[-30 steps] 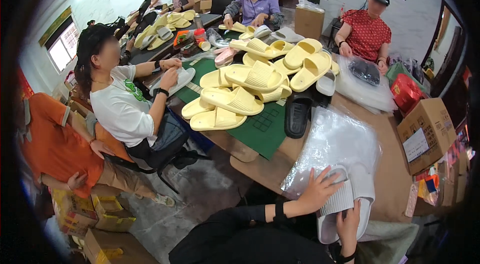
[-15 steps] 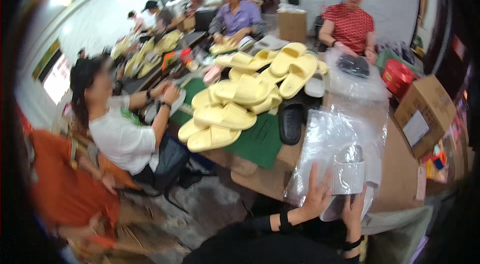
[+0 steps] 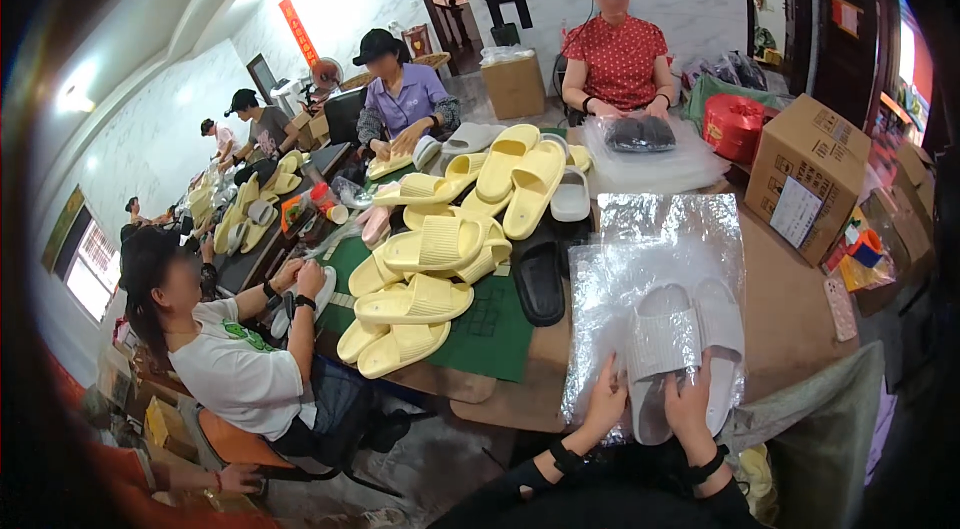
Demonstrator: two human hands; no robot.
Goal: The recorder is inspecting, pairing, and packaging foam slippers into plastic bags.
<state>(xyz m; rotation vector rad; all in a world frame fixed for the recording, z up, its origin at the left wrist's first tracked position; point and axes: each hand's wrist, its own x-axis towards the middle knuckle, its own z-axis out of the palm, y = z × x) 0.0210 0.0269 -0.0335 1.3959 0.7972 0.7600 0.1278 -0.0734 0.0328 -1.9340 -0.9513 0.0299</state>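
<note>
Plainly, the ribbed slipper [image 3: 662,343] is pale grey.

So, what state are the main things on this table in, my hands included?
Front grey slides: side by side, straps up; how far bagged, unclear
Clear bag: spread out, wrinkled
Yellow slides: heaped, unbagged
Black slide: lying flat
Green mat: partly covered
Carton: looks shut
Left hand: fingers beside the slides
Right hand: fingers touching the slides
</note>
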